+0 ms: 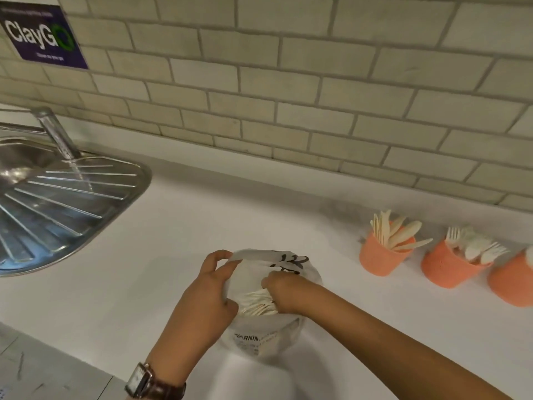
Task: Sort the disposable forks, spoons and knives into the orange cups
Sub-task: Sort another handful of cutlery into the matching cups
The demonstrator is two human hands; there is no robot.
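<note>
While my left fingers [219,254] pinch the bag [259,337] rim open, my right fingers [269,282], curled round cutlery [256,305], should lift straight up.

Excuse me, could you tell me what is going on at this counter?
A person is sorting at a white counter. The left hand pinches open the rim of a translucent white plastic bag, while the right hand reaches inside and grips a bundle of pale disposable cutlery. Three orange cups stand to the right: the first cup holds knives, the middle cup forks, and the third cup is cut off by the frame.
</note>
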